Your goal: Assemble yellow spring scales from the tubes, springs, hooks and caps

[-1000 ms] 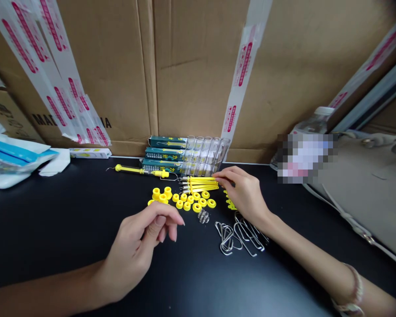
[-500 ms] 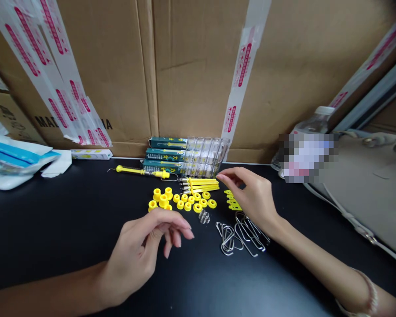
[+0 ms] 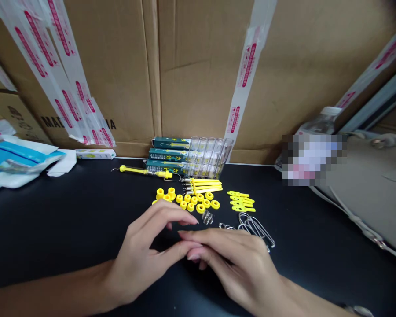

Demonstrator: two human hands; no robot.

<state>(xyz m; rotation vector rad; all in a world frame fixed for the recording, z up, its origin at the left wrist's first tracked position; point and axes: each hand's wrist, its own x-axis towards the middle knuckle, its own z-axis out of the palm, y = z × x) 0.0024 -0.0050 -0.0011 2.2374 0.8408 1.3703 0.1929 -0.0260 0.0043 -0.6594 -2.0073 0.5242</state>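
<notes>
Down near the front edge of the black tabletop (image 3: 69, 229), the person's two bare hands met. Their left hand (image 3: 145, 255) lay with its fingers loosely spread and its thumb stretched toward the right, and the right hand (image 3: 237, 264) rested palm down with its fingertips (image 3: 193, 253) touching that thumb. Neither hand showed anything in its grip; whether some small part sat under the right palm I could not tell.

Just beyond the right hand, partly covered by it, lay the bent silver wire hooks (image 3: 255, 226). A little farther and to the left stood a small coiled metal spring (image 3: 207, 216), and beyond it the scatter of round yellow plastic caps (image 3: 198, 201). To the right of those lay flat yellow plastic tabs (image 3: 240, 201), and farther back a bundle of yellow rods with metal tips (image 3: 203, 185). A long yellow-handled tool with a wire hook (image 3: 141, 171) lay at the far left of the group, beside stacked dark green boxes (image 3: 168, 154) and a row of clear plastic tubes (image 3: 209, 156) against the taped brown cardboard cartons (image 3: 191, 66). A beige bag (image 3: 376, 193) sat at the right, white and blue packets (image 3: 16, 158) at the far left.
</notes>
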